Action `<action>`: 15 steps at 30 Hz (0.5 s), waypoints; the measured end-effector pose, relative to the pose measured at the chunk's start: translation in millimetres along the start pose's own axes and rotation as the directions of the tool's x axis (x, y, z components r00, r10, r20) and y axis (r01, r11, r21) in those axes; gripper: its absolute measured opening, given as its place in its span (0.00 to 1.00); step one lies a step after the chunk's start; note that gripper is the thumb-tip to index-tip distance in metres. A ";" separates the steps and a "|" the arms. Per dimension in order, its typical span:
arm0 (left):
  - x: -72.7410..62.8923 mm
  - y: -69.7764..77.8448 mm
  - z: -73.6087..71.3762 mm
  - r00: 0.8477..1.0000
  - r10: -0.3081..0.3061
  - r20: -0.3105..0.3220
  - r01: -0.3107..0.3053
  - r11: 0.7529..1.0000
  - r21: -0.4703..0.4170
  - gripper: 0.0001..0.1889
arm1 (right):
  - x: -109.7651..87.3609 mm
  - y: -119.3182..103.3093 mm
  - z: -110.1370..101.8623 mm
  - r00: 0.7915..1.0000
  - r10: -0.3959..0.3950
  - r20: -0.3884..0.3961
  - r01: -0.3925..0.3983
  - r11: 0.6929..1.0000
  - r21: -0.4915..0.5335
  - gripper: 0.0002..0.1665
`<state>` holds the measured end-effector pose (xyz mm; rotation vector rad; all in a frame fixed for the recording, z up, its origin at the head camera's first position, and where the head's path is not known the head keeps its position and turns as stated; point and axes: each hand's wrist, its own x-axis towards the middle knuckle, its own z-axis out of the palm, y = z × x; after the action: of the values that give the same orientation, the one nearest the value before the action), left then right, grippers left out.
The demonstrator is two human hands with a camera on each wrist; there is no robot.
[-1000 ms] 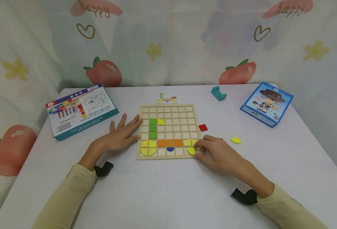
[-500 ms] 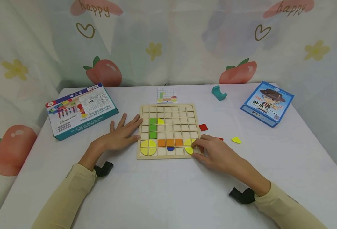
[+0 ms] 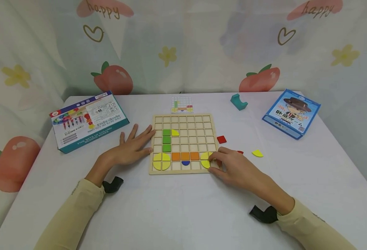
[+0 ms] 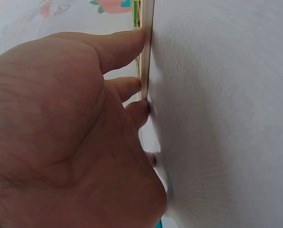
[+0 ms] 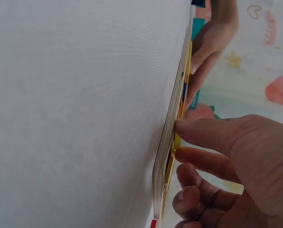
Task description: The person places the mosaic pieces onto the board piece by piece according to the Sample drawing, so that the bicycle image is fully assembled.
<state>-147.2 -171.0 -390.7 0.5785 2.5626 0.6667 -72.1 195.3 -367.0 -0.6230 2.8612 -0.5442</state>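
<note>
A wooden grid board (image 3: 183,172) lies flat on the white table. Green and orange square tiles, a blue half-circle tile (image 3: 185,163) and yellow quarter-circle tiles (image 3: 161,161) sit in its cells. My left hand (image 3: 128,147) is spread at the board's left side, straight fingertips touching its edge; the left wrist view shows the thumb (image 4: 125,47) against that edge. At the lower right corner, my right hand (image 3: 233,168) pinches a yellow quarter-circle tile (image 5: 177,141) between thumb and index finger, low over the board. Its other fingers are loosely curled, and the hand hides part of the corner.
Right of the board lie a red square tile (image 3: 221,139), another red piece (image 3: 240,152) partly hidden by my hand, and a yellow tile (image 3: 257,153). Behind it is a pattern card (image 3: 181,104). A teal curved block (image 3: 238,102) and two boxes, left (image 3: 90,121) and right (image 3: 291,114), stand farther out.
My right hand has shifted slightly left over the board's lower right corner, bringing the yellow tile against its neighbours. Over the last half second it stays put. The left hand has not moved.
</note>
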 end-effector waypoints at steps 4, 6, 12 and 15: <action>0.5 -0.1 -0.1 1.000 -0.007 0.005 0.007 1.000 0.003 0.40 | 0.4 0.2 0.3 1.000 0.000 0.004 0.000 1.000 -0.006 0.20; 1.0 0.0 -0.3 1.000 -0.011 0.008 0.011 1.000 0.005 0.40 | 0.4 0.1 -0.2 1.000 -0.004 0.003 0.004 1.000 -0.007 0.20; 0.5 1.3 -1.0 1.000 -0.014 0.009 0.013 1.000 0.004 0.39 | 0.0 0.5 0.0 1.000 -0.002 0.000 0.002 1.000 -0.006 0.19; 0.0 1.5 -0.8 1.000 -0.007 0.006 0.007 1.000 0.005 0.39 | -0.4 1.1 0.2 1.000 0.003 0.001 -0.003 1.000 -0.008 0.19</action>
<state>-147.2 -170.1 -389.3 0.5720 2.5601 0.6555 -72.1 196.3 -367.5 -0.6201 2.8646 -0.5316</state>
